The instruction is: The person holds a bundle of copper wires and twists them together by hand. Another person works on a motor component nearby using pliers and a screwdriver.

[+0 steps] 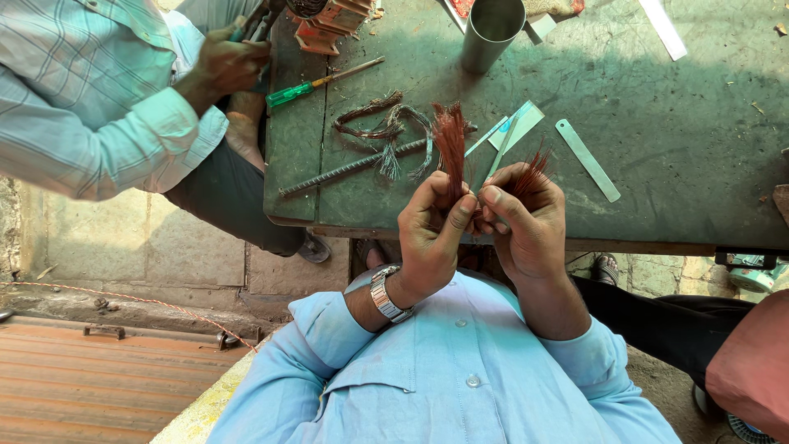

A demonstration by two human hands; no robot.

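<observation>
Copper-red wire strands, gathered as a fine bundle (450, 144), are pinched between thumb and forefinger of the left hand (431, 234), the fingers closed together on the bundle's lower part. The bundle's long axis runs nearly upright in the head view, rising from the grip away from the wearer, over the near edge of the dark green worn metal bench (657, 123), and fraying at its top. The right hand (526, 226) is held just beside the left, fingertips touching it at the pinch; its fingers are closed on a second, shorter tuft of copper-red strands (534, 171), which fans up and to the right. Both hands are equally close to the pinch point; the longer bundle lies on the left hand's side. Two tufts are counted.

Beyond the grip, on the bench, are noted: one loose grey twisted wire coil (386, 123), one long threaded steel rod (353, 167) lying slantwise toward the left edge, one green-handled screwdriver (316, 86) near the far left corner, one grey metal cylindrical tube (491, 31) upright at the far edge, and one flat pale green strip (587, 159) to the right. A second person's hand (230, 62) is seen working at the far left corner.
</observation>
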